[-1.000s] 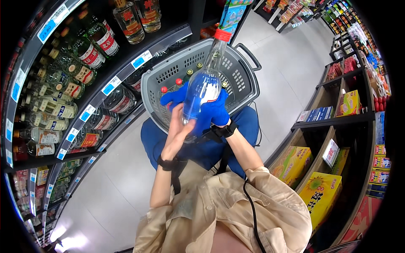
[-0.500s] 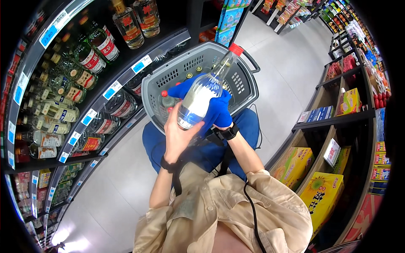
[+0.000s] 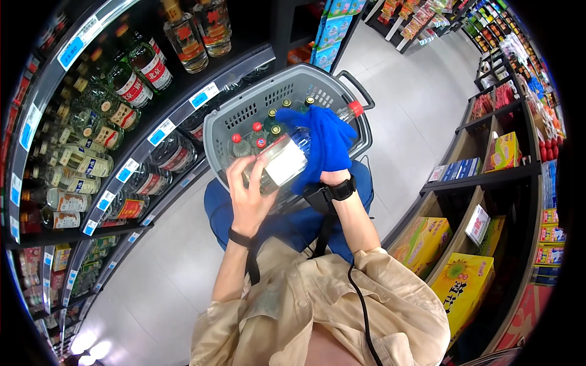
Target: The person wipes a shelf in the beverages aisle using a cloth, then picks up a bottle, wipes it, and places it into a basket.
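A clear bottle with a red cap and a white label lies tilted across the grey basket, its neck pointing to the far right. My left hand is closed around its base end, fingers along the label's edge. A blue cloth is draped over the bottle's upper body. My right hand holds this cloth against the bottle; its fingers are hidden underneath. Inside the basket, beyond my left hand, stand several bottles, some with red caps and some with gold-topped caps.
A shelf of glass bottles with price tags curves along the left. To the right, a low shelf holds yellow boxes. The basket's handle sticks out at its far right. My knees are just below the basket, above a grey tiled floor.
The bottle has tipped and turned to the right, its cap lower and farther right. The cloth has shifted up over its upper body, and the white label now faces up.
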The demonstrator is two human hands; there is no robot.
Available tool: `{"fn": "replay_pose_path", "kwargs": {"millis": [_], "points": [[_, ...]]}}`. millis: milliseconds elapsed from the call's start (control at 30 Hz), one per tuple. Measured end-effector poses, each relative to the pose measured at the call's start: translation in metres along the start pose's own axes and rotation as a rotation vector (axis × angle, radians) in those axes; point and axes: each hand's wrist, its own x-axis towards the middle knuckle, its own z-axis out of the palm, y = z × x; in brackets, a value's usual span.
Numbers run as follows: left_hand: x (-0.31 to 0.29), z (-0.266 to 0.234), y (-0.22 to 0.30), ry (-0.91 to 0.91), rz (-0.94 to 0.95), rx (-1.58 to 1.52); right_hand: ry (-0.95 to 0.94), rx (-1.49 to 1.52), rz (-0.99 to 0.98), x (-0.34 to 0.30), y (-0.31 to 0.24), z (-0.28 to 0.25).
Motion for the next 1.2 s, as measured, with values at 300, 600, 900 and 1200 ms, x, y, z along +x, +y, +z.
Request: {"fn": "replay_pose_path", "kwargs": {"millis": [300, 600, 900, 1200], "points": [[0.005, -0.003, 0.001, -0.266, -0.445, -0.548, -0.109, -0.786, -0.305, 0.009, 0.002, -0.035], [-0.012, -0.001, 0.004, -0.378, -0.883, -1.35, -0.182, -0.631, -0.192, 0.0, 0.005, 0.005], [-0.022, 0.011, 0.012, -0.14, -0.503, -0.575, -0.037, -0.405, -0.167, -0.034, 0.003, 0.041], [-0.033, 0.025, -0.011, 0.029, -0.084, -0.261, -0.15, -0.642, -0.089, -0.026, 0.01, -0.023]]}}
